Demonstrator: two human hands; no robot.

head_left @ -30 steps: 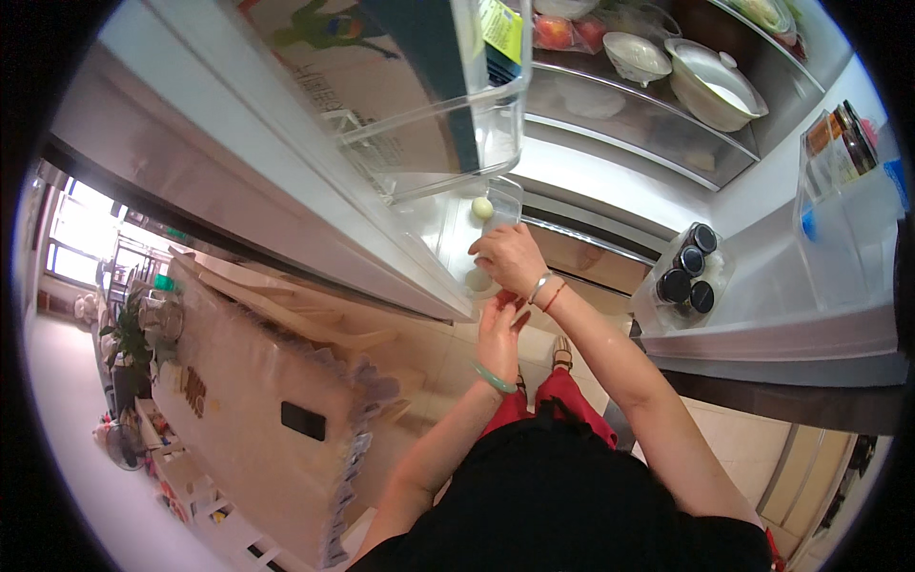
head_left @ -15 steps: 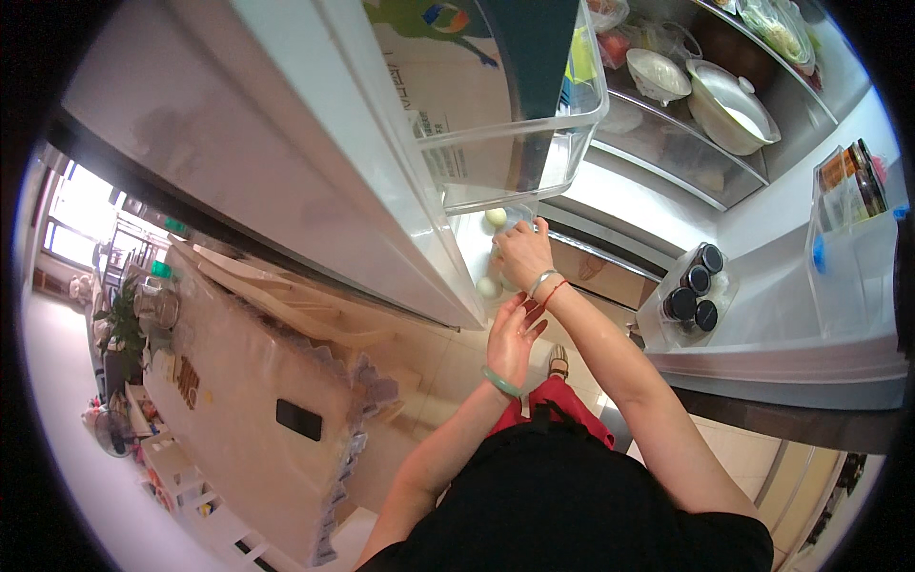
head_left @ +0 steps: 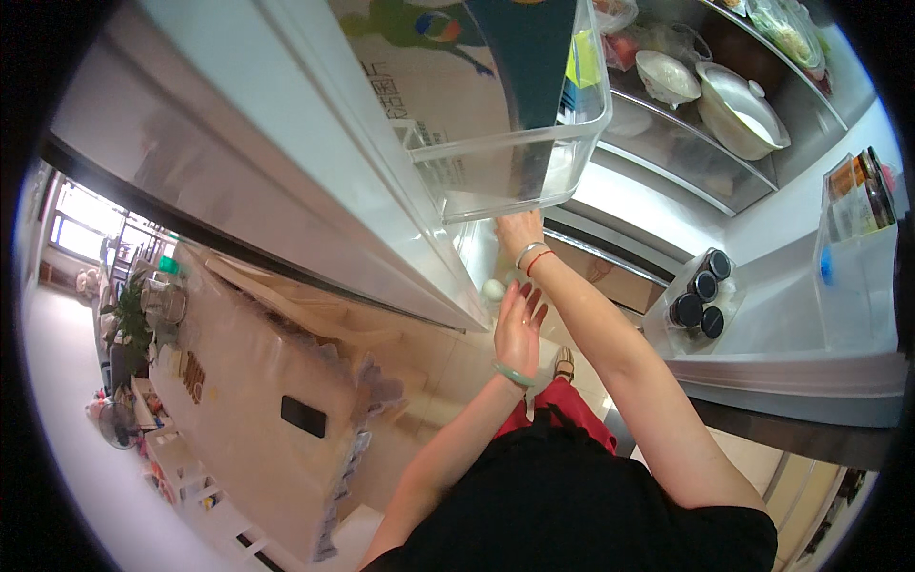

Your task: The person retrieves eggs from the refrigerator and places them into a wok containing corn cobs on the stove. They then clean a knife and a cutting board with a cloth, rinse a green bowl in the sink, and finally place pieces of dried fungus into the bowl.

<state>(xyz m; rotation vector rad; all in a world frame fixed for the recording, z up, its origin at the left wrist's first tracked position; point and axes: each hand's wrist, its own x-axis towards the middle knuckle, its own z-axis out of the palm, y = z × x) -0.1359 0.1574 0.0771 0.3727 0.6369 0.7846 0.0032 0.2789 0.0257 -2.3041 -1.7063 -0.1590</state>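
Observation:
My right hand (head_left: 520, 232) reaches into the lower shelf (head_left: 474, 250) of the open fridge door, beneath a clear door bin (head_left: 515, 176). Its fingertips are hidden by the bin, so whether they hold anything does not show. A pale egg (head_left: 493, 290) rests at the near end of that lower shelf. Close beside the egg, my left hand (head_left: 518, 329) is open, palm turned up and fingers stretched out, with nothing visible in it.
The clear bin holds a large printed carton (head_left: 448, 76). Black-capped jars (head_left: 703, 285) stand in the opposite door. A lidded white pot (head_left: 742, 110) and a bowl (head_left: 667, 78) sit inside the fridge. At left, a covered table (head_left: 238, 372) carries a phone (head_left: 303, 417).
My right hand has moved farther along the door shelf, under the bin. The farther egg seen before is now out of sight. My left hand has shifted slightly right and down, away from my right wrist.

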